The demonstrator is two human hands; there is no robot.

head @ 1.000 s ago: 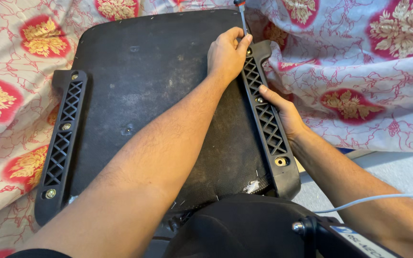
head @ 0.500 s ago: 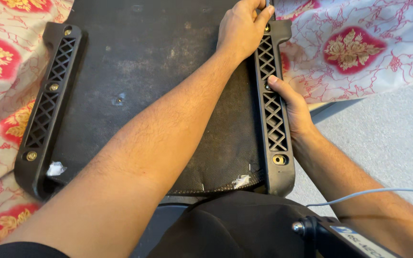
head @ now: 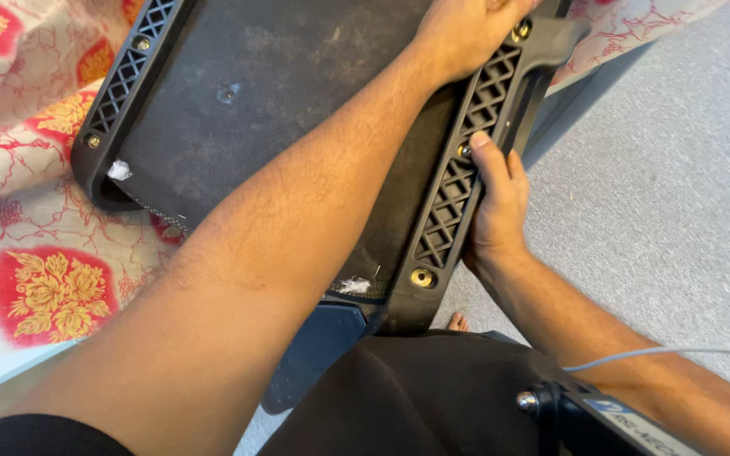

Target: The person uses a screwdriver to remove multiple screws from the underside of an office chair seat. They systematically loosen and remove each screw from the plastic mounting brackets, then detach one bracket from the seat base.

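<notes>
A black chair seat (head: 297,84) lies upside down, its fabric underside dusty. A black lattice bracket (head: 445,228) runs along its right edge, with a brass screw (head: 422,277) at the near end and another screw (head: 520,32) at the far end. My left arm crosses the seat, and my left hand (head: 466,34) is curled by that far screw; the screwdriver it held a moment ago is past the top edge. My right hand (head: 496,203) grips the bracket's outer side at mid-length, thumb on the lattice. A matching bracket (head: 124,76) sits on the left edge.
The seat rests on a white and red flowered sheet (head: 44,279) at the left. Grey carpet (head: 661,194) spreads to the right. A black rounded part (head: 416,397) and a thin grey cable (head: 678,353) fill the bottom. A toe (head: 458,321) shows under the seat.
The view has swung down and tilted, so the seat now lies diagonally and more carpet shows. Both hands kept their places on the right bracket. The screwdriver has left the frame.
</notes>
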